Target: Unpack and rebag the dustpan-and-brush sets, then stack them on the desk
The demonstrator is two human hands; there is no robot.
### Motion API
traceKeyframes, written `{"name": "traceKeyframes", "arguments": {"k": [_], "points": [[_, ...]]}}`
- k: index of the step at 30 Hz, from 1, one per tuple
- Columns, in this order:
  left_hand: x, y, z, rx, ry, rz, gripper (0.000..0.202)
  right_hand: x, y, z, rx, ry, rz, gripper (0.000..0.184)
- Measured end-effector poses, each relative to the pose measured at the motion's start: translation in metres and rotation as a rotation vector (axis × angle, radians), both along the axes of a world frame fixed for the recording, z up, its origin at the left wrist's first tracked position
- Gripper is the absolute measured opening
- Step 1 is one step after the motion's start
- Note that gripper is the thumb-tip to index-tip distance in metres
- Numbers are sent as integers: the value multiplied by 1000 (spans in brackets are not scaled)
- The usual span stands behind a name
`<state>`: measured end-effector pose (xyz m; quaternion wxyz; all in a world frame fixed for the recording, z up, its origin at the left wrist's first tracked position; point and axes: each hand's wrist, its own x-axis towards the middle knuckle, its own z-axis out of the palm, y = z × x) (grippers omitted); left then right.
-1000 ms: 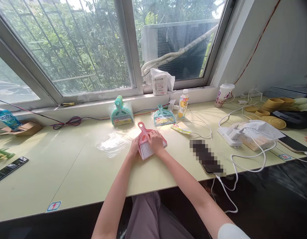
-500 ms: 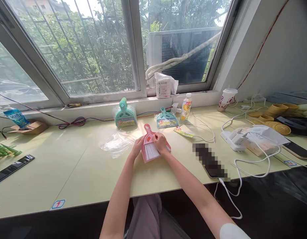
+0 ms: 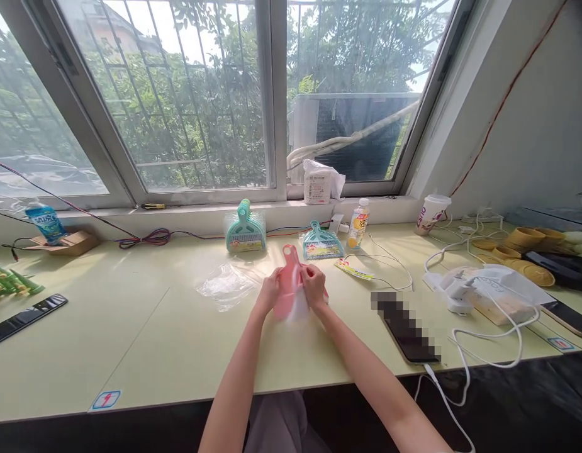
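Note:
A small pink dustpan with a white-bristled brush (image 3: 289, 286) is held between both hands above the pale green table (image 3: 144, 340), its handle pointing away from me. My left hand (image 3: 268, 294) grips its left side with fingers curled. My right hand (image 3: 314, 285) grips the right side, fingers closed around the edge. An empty clear plastic bag (image 3: 227, 286) lies just left of the hands. Two packaged teal dustpan sets, one (image 3: 245, 229) and another (image 3: 321, 243), stand behind near the window sill.
A phone (image 3: 406, 327) on a white cable lies to the right, with a charger and cables (image 3: 460, 292), a drink bottle (image 3: 358, 216), a cup (image 3: 430, 214) and yellow bowls (image 3: 521, 242). At left are a black strip (image 3: 21, 318), a blue bottle (image 3: 45, 220) and coloured wires (image 3: 144, 238).
The pink dustpan and brush have been lifted off the table and tilted more upright between both hands. The head camera has tipped upward, showing more window.

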<state>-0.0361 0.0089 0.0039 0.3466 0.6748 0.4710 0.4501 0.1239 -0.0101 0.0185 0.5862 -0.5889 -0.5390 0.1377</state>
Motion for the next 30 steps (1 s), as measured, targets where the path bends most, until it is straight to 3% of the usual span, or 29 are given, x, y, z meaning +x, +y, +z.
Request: {"name": "traceKeyframes", "arguments": {"k": [3,6,10,14,19,30], "points": [[-29,9,-1,-34,-11,206,37,20,0,8,9,162,-30,33],[-48,11,0,-26,-15,201,34,43,7,11,-11,-4,-178,34],[-40,5,-5,-82,105,107,25,61,23,-5,-206,-381,-257,34],[-33,7,-18,-28,225,121,20,68,32,-26,-365,-577,-278,30],[-42,13,-24,-45,217,133,19,70,32,-32,-423,-644,-287,29],[-44,14,-18,-57,218,255,26,70,32,-31,-436,-646,-283,27]]}}
